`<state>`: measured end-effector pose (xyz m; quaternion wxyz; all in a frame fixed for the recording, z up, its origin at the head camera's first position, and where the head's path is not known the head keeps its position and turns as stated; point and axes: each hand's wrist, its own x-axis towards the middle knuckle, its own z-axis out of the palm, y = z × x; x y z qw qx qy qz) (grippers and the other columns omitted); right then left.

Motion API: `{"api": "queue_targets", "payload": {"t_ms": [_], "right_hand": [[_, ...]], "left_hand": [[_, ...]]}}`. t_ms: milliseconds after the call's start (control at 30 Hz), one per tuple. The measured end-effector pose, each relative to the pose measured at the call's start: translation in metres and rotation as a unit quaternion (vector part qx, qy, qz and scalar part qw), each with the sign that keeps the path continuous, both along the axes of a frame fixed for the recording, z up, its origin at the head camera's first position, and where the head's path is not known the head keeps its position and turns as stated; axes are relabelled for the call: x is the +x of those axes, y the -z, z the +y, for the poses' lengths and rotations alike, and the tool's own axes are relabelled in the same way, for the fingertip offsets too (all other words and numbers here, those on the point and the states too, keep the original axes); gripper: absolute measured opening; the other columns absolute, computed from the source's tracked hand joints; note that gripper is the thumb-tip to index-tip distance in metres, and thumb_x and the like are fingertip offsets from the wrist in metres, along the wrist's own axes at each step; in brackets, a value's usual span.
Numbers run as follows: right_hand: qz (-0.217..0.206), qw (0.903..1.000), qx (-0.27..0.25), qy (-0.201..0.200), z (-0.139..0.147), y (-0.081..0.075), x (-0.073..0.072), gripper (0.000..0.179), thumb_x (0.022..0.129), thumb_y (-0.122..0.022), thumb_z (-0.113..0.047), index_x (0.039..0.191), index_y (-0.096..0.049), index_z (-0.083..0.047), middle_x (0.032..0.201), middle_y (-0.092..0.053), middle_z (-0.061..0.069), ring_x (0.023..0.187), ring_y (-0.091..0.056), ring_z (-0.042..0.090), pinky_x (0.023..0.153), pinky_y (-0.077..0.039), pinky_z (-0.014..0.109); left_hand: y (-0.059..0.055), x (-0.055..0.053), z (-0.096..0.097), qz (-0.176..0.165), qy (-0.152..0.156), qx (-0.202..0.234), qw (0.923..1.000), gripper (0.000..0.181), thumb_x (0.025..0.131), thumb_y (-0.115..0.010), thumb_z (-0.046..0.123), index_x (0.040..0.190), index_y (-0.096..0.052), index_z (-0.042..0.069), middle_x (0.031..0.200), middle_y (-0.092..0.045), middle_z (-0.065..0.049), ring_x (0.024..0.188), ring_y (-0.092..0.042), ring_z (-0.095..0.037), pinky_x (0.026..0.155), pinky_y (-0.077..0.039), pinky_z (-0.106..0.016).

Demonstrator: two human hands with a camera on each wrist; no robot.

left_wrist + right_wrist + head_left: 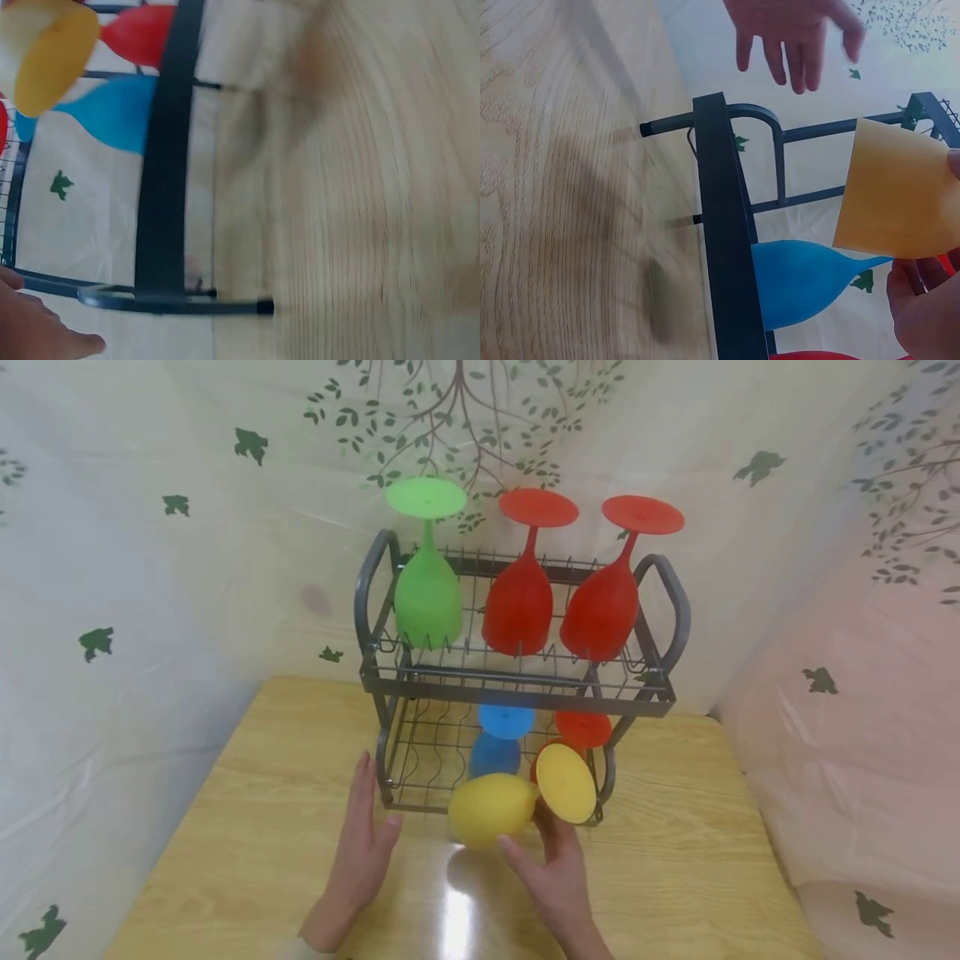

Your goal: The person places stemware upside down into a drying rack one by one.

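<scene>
A yellow wine glass (pixel 491 810) lies sideways in the air at the front of the two-tier dish rack (pixel 517 689). Its bowl points left and its round foot (pixel 566 783) is on the right. My right hand (pixel 555 881) holds it near the stem, thumb in front and fingers partly hidden behind. By the rack's front left corner is my left hand (pixel 362 852), fingers straight and holding nothing. On the lower tier, a blue wine glass (pixel 495 756) and a red wine glass (pixel 583 729) stand upside down, partly covered by the yellow one.
On the upper tier a green wine glass (pixel 427 597) and two red ones (pixel 517 606) stand upside down, feet up. Curved side handles (pixel 675 610) rise at both ends of the rack. The wooden table (pixel 247 827) meets a leaf-patterned cloth (pixel 187 593) behind and beside it.
</scene>
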<state>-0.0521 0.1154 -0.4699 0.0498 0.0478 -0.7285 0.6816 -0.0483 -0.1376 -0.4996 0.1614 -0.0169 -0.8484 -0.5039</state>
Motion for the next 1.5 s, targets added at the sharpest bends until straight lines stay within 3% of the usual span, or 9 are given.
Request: {"api": "queue_targets", "payload": {"t_ms": [200, 500, 567, 667, 900, 1033, 1233, 1500], "right_hand": [[0.012, 0.9995, 0.018, -0.024, -0.007, 0.003, -0.004, 0.081, 0.081, -0.086, -0.006, 0.152, -0.049, -0.017, 0.15, -0.055, 0.004, 0.137, -0.052, 0.019, 0.117, -0.034, 0.025], [0.047, 0.9966, 0.055, -0.04, -0.023, 0.004, -0.016, 0.08, 0.078, -0.089, -0.012, 0.149, -0.05, -0.015, 0.146, -0.057, 0.0, 0.137, -0.052, 0.025, 0.116, -0.036, 0.058], [0.059, 0.9952, 0.065, -0.043, -0.027, 0.004, -0.02, 0.081, 0.078, -0.089, -0.014, 0.149, -0.05, -0.018, 0.147, -0.056, -0.001, 0.138, -0.051, 0.025, 0.115, -0.037, 0.059], [0.071, 0.9934, 0.075, -0.05, -0.033, 0.003, -0.026, 0.083, 0.079, -0.089, -0.017, 0.151, -0.047, -0.023, 0.148, -0.054, -0.004, 0.138, -0.05, 0.023, 0.114, -0.038, 0.059], [0.097, 0.9883, 0.097, -0.067, -0.048, 0.0, -0.04, 0.082, 0.083, -0.086, -0.022, 0.154, -0.045, -0.027, 0.152, -0.051, -0.003, 0.14, -0.048, 0.023, 0.114, -0.037, 0.062], [0.076, 0.9886, 0.109, -0.071, -0.057, 0.0, -0.044, 0.083, 0.084, -0.085, -0.02, 0.156, -0.043, -0.026, 0.153, -0.049, 0.0, 0.142, -0.045, 0.025, 0.115, -0.034, 0.063], [0.054, 0.9874, 0.131, -0.071, -0.07, 0.002, -0.051, 0.08, 0.085, -0.083, -0.014, 0.155, -0.043, -0.014, 0.153, -0.049, 0.009, 0.138, -0.05, 0.029, 0.112, -0.042, 0.056], [0.024, 0.9794, 0.189, -0.067, -0.082, 0.009, -0.063, 0.079, 0.089, -0.081, -0.026, 0.157, -0.042, -0.014, 0.155, -0.047, 0.008, 0.139, -0.049, 0.028, 0.11, -0.046, 0.056]], "left_hand": [[0.016, -0.008, -0.013, 0.02, -0.003, -0.131, 0.9912, 0.08, 0.1, -0.054, 0.026, 0.163, -0.014, -0.003, 0.172, -0.005, -0.018, 0.156, -0.01, -0.045, 0.127, -0.009, -0.055], [0.021, -0.018, -0.025, 0.015, 0.006, -0.223, 0.9747, 0.06, 0.105, -0.038, 0.014, 0.16, -0.025, -0.006, 0.17, -0.016, -0.019, 0.156, -0.012, -0.041, 0.123, -0.013, -0.065], [0.023, -0.02, -0.027, 0.017, 0.004, -0.237, 0.9713, 0.058, 0.105, -0.038, 0.014, 0.159, -0.028, -0.006, 0.17, -0.019, -0.019, 0.156, -0.014, -0.041, 0.121, -0.015, -0.068], [0.025, -0.022, -0.029, 0.021, 0.005, -0.246, 0.9691, 0.056, 0.105, -0.038, 0.013, 0.158, -0.031, -0.005, 0.169, -0.022, -0.019, 0.156, -0.015, -0.042, 0.119, -0.017, -0.071], [0.026, -0.023, -0.034, 0.011, 0.013, -0.235, 0.9719, 0.052, 0.109, -0.03, 0.015, 0.157, -0.032, -0.005, 0.17, -0.019, -0.015, 0.155, -0.016, -0.045, 0.118, -0.017, -0.072], [0.025, -0.024, -0.036, 0.021, 0.015, -0.235, 0.9717, 0.052, 0.109, -0.03, 0.015, 0.156, -0.035, -0.006, 0.17, -0.022, -0.016, 0.153, -0.021, -0.048, 0.117, -0.018, -0.074], [0.025, -0.025, -0.037, 0.03, 0.018, -0.25, 0.9676, 0.051, 0.107, -0.035, 0.012, 0.155, -0.038, -0.006, 0.168, -0.027, -0.017, 0.151, -0.024, -0.048, 0.115, -0.021, -0.074], [0.025, -0.027, -0.037, 0.026, 0.022, -0.255, 0.9663, 0.051, 0.107, -0.035, 0.012, 0.155, -0.039, -0.005, 0.167, -0.028, -0.017, 0.152, -0.024, -0.048, 0.115, -0.022, -0.074]]}}
